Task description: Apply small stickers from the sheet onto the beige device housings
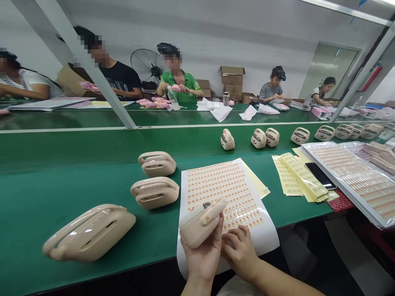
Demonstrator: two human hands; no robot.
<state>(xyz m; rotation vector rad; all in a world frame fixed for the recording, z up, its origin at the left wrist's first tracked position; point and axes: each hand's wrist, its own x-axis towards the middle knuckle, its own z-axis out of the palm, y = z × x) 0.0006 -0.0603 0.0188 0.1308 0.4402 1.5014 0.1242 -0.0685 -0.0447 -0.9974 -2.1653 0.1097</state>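
My left hand (205,255) holds a beige portable speaker (197,230) from below, tilted, with its handle toward the upper right. An oval sticker with an orange mark (209,218) is on the end of the handle. My right hand (242,253) is just right of it, fingers bent and slightly apart over the lower part of a white sticker sheet (216,185); its thumb is mostly hidden. Rows of small orange-and-gold stickers cover the sheet, whose lower edge curls over the table edge. To the left are three similar speakers (92,232), (156,192), (157,163).
Several beige speakers (227,139) line the green table (92,154) toward the right. Yellow sticker strips (288,174), a phone (319,176) and a stack of sticker sheets (354,172) lie at the right. Across a divider, co-workers handle pink items (152,102) and papers.
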